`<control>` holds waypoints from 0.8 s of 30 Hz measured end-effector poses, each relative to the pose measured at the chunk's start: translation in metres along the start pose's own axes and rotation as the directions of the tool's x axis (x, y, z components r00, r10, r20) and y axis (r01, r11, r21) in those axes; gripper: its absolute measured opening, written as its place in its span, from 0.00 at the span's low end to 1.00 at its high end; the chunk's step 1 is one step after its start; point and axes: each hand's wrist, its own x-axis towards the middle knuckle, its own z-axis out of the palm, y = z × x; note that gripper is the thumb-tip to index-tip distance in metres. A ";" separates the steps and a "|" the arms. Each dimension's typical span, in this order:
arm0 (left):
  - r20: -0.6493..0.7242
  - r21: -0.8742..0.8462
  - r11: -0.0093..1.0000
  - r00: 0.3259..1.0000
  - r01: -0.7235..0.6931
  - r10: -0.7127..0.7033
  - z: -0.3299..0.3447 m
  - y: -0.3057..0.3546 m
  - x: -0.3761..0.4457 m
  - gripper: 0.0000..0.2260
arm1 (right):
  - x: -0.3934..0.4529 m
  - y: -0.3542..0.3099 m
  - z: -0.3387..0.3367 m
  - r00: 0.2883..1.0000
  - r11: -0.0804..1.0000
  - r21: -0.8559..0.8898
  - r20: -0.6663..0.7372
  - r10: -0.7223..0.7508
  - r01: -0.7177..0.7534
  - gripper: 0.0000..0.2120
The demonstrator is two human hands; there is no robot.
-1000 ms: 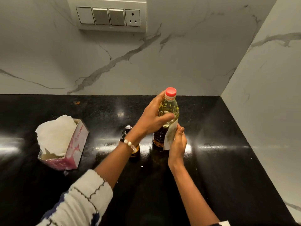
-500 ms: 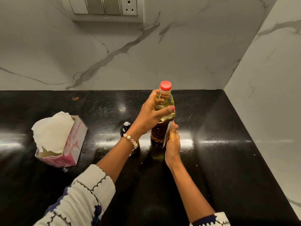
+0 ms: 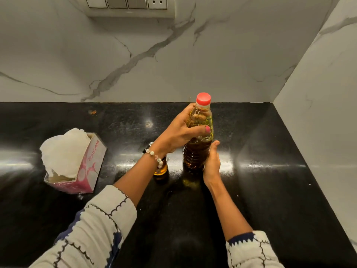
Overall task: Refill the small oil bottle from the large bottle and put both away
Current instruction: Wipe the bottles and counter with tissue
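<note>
The large clear bottle [image 3: 196, 151] of yellow oil stands upright on the black counter [image 3: 270, 171], its red cap on. My left hand [image 3: 179, 132] grips its shoulder, thumb across the front. My right hand [image 3: 212, 161] wraps round the lower right side of the same bottle. The small oil bottle [image 3: 161, 169] stands just left of it, mostly hidden behind my left wrist; only its amber base and a bit of its dark top show.
An open pink tissue box [image 3: 90, 167] with white paper sticking out sits at the left of the counter. Marble walls close the back and the right side. A switch panel [image 3: 127, 4] hangs on the back wall above.
The white label that hung loose on the bottle's right side is no longer visible. My right hand has closed round the bottle's lower side. The camera has tilted down slightly.
</note>
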 end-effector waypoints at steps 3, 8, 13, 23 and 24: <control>-0.003 -0.008 1.000 1.000 -0.006 0.006 0.002 0.001 0.002 0.23 | -0.016 0.009 0.003 0.998 0.996 0.071 0.043 -0.055 0.052 0.31; 0.045 0.021 1.000 0.999 0.003 -0.004 -0.001 0.004 0.003 0.22 | -0.003 -0.023 0.010 0.990 0.985 0.107 0.007 -0.138 0.136 0.31; 0.105 0.010 0.999 0.993 0.045 -0.045 -0.011 0.009 0.001 0.25 | 0.015 -0.034 0.008 0.995 0.997 -0.058 0.093 -0.036 0.041 0.28; -0.286 0.133 0.991 0.957 -0.014 0.052 0.017 0.003 -0.022 0.34 | -0.015 -0.021 -0.002 0.988 0.982 0.102 -0.003 -0.157 0.156 0.34; -0.363 0.148 0.989 0.930 0.002 0.053 0.025 0.004 -0.021 0.34 | -0.014 -0.024 -0.001 0.984 0.978 0.110 -0.032 -0.174 0.177 0.33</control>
